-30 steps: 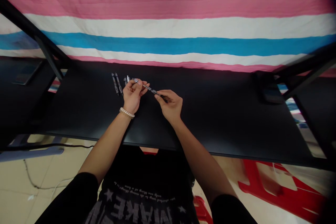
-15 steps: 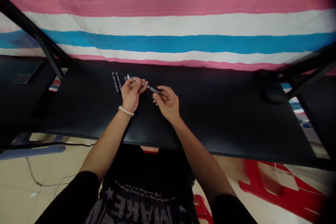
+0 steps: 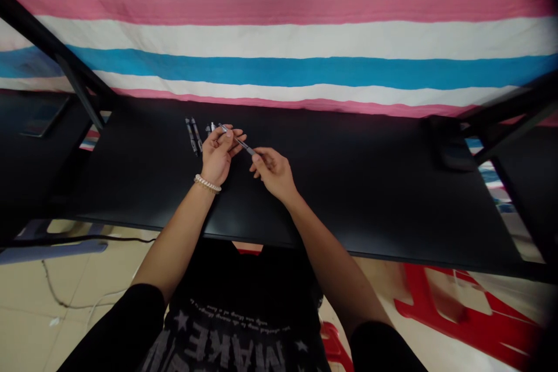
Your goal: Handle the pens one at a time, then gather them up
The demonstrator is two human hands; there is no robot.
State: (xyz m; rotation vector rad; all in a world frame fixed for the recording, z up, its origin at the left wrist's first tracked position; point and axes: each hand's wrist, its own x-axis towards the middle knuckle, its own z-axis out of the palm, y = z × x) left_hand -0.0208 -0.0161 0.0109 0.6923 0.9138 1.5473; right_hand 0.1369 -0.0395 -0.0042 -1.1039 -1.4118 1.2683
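Between my two hands a slim pen (image 3: 243, 144) is held at a slant over the black table (image 3: 370, 186). My left hand (image 3: 219, 154) pinches its upper end between thumb and fingers. On its lower, grey grip end my right hand (image 3: 274, 171) is closed, thumb on top, and the tip is hidden by the fingers. Two dark pens (image 3: 190, 136) lie side by side on the table, left of my left hand. Just behind that hand, a white-and-dark piece (image 3: 212, 127) shows in part; I cannot make out whether it is another pen.
A dark box-like object (image 3: 451, 142) sits at the table's right end. Striped cloth (image 3: 279, 72) hangs along the back edge. Black metal bars (image 3: 81, 90) slant up at both sides. A red stool (image 3: 462, 308) is on the floor at the right, with cables (image 3: 65, 304) at the left.
My right hand has moved slightly left and closed around the pen's grip, where its fingers were more spread. My left hand keeps its pinch almost in place.
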